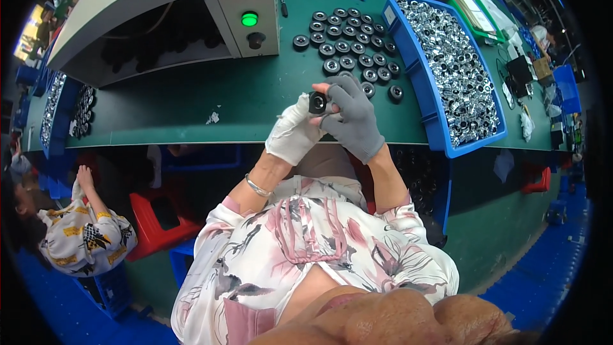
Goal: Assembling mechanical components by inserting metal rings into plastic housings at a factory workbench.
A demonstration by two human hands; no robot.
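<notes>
Between my two hands is a small black wheel-like part (317, 103) with a lighter centre, held over the near edge of the green table. My left hand (292, 131), in a white glove, is closed on its left side. From the right, my right hand (355, 118), in a grey glove with bare fingertips, pinches the same part. Just beyond the hands, several similar black round parts (342, 46) lie loosely grouped on the table. The palm sides of both hands are hidden.
A blue bin (429, 103) full of shiny metal rings stands at the right. At the left is a beige machine (239, 38) with red and green lights and a dark opening. A black marker (283, 2) lies beside it. Another person (89, 233) sits at the far left.
</notes>
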